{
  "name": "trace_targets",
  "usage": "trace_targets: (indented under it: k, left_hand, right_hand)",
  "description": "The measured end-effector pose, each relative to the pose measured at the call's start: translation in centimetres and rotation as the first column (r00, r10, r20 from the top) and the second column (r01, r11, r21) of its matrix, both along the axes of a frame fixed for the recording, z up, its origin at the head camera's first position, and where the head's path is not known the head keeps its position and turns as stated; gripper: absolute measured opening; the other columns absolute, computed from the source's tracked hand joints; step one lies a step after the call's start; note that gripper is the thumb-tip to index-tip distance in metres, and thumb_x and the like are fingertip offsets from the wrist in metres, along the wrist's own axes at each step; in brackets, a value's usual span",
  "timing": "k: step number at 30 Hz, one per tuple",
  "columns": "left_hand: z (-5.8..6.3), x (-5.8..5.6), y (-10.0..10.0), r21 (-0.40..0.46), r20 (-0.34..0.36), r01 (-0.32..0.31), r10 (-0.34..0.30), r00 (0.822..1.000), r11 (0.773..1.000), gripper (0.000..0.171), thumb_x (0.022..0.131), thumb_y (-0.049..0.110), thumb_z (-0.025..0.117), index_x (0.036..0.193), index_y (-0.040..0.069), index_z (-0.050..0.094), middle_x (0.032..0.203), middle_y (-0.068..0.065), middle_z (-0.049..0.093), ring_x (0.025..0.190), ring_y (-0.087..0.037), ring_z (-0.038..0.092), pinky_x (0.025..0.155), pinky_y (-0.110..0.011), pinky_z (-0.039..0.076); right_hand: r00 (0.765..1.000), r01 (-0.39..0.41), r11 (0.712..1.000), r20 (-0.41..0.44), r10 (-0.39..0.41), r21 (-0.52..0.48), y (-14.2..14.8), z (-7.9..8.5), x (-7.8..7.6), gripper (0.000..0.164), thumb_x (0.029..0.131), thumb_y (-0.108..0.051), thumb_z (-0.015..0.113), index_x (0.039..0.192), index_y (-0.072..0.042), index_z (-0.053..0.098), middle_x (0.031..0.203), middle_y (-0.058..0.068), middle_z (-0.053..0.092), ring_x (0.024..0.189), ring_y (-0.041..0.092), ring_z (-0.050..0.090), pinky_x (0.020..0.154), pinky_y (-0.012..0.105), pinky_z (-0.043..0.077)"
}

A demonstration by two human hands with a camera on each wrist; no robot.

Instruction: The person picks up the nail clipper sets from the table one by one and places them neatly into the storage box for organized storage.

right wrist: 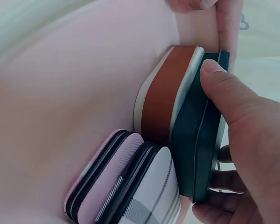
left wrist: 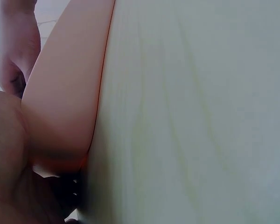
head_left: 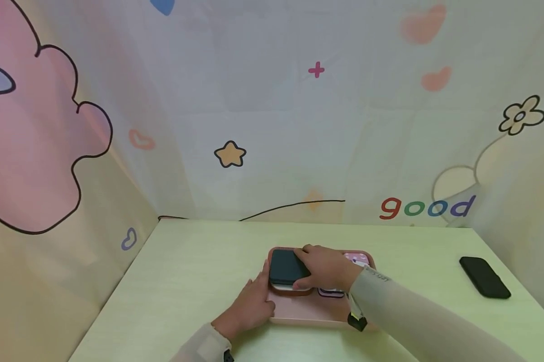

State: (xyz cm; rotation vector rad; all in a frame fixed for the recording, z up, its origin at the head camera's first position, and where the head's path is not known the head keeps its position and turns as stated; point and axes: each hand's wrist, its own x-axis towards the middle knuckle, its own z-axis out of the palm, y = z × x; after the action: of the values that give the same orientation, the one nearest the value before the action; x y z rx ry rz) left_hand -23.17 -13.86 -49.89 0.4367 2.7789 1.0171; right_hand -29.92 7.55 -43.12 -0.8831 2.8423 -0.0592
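Observation:
A shallow pink tray [head_left: 305, 309] lies on the table. My left hand [head_left: 251, 304] holds its left wall, the thumb over the rim and a finger along the outside; the tray's side [left wrist: 67, 88] fills much of the left wrist view. My right hand [head_left: 328, 269] grips a dark teal box [right wrist: 200, 126], the thumb on one edge and fingers on the opposite one. Directly against the teal box is a brown case with white edges [right wrist: 165, 93]. Beside these, a pink case [right wrist: 105, 175] and a white plaid case [right wrist: 154, 186] are stacked, partly covered by my right hand in the head view.
A black phone [head_left: 484, 277] lies at the right of the pale table [head_left: 177, 281]. Behind the table hangs a printed curtain [head_left: 272, 110] with hearts, a star and the word "good". More curtain hangs at both sides.

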Motion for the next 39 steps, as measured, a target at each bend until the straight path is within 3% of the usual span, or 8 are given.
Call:
trace_targets:
  k: [5,13,20,26,31,39]
  left_hand:
    - [0.4,0.2,0.1,-0.008,0.017,-0.006,0.006,1.000,1.000,0.097,0.085,0.015,0.059,0.160,0.003,-0.002,0.165,-0.017,0.022,0.151,-0.029,0.025,0.121,-0.059,0.014]
    - [0.4,0.3,0.3,-0.004,0.023,-0.003,0.004,1.000,1.000,0.097,0.086,0.015,0.059,0.161,0.004,-0.002,0.165,-0.016,0.021,0.152,-0.029,0.024,0.122,-0.058,0.013]
    - [0.0,0.3,0.1,-0.010,0.011,-0.004,0.004,1.000,1.000,0.097,0.086,0.016,0.060,0.161,0.004,-0.002,0.165,-0.016,0.021,0.151,-0.027,0.026,0.121,-0.058,0.015]
    - [0.0,0.1,0.1,0.005,0.009,-0.020,0.020,1.000,1.000,0.096,0.087,0.016,0.058,0.161,0.006,-0.002,0.167,-0.012,0.018,0.152,-0.024,0.023,0.122,-0.057,0.014]
    - [0.2,0.1,0.1,0.007,0.015,-0.014,0.014,1.000,1.000,0.096,0.086,0.015,0.058,0.161,0.005,-0.002,0.166,-0.014,0.018,0.152,-0.027,0.023,0.122,-0.058,0.014]
    - [0.3,0.3,0.0,0.018,0.023,0.007,-0.008,1.000,1.000,0.097,0.087,0.014,0.057,0.160,0.005,-0.005,0.166,-0.016,0.016,0.153,-0.028,0.020,0.121,-0.059,0.013]
  right_hand:
    - [1.000,0.006,1.000,-0.010,-0.006,0.004,-0.2,-0.5,-0.3,0.096,0.079,-0.075,0.064,0.153,-0.016,0.043,0.143,0.009,0.053,0.119,0.024,0.059,0.094,0.043,0.053]
    - [0.995,-0.028,0.999,-0.098,0.031,0.030,0.3,-1.1,-0.1,0.096,0.081,-0.077,0.060,0.152,-0.015,0.043,0.142,0.008,0.053,0.124,0.028,0.055,0.095,0.050,0.052]
    - [0.996,-0.040,0.999,-0.084,0.037,-0.034,1.6,-1.0,-0.1,0.090,0.082,-0.076,0.060,0.149,-0.016,0.046,0.142,0.007,0.053,0.124,0.027,0.055,0.102,0.046,0.048]
    - [0.994,-0.012,0.993,-0.113,-0.001,-0.115,5.8,0.1,-0.8,0.079,0.087,-0.069,0.060,0.143,-0.013,0.053,0.138,0.008,0.056,0.125,0.028,0.056,0.106,0.048,0.045]
    - [0.989,0.087,0.986,-0.106,-0.102,-0.143,10.1,0.8,-1.1,0.073,0.090,-0.061,0.062,0.140,-0.009,0.056,0.137,0.015,0.057,0.125,0.036,0.055,0.106,0.055,0.044]
    - [0.959,0.249,0.963,-0.110,-0.260,-0.107,18.6,-0.8,-1.4,0.070,0.090,-0.057,0.064,0.137,-0.006,0.058,0.135,0.022,0.057,0.122,0.044,0.054,0.100,0.063,0.045]
